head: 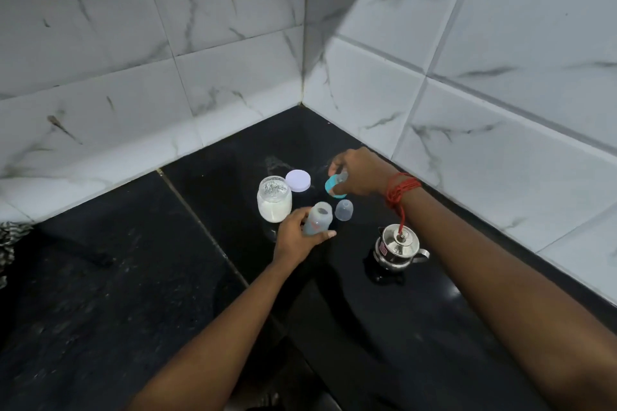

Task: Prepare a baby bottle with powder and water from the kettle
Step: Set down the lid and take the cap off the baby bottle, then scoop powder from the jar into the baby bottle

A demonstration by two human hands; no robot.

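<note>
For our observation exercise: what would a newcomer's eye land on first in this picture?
Two bare hands meet mid-counter: the left hand grips an open translucent baby bottle, the right hand holds its teal nipple ring. Beside them stands an open glass jar of white powder; a shiny steel kettle sits nearer, to the right.

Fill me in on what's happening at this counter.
A person is making up a baby bottle on a black counter. The left hand steadies the open bottle; the right hand holds its blue teat ring above the counter. The clear cap stands beside the bottle. The powder jar is open, its lid behind it. The steel kettle sits untouched, lid on.
</note>
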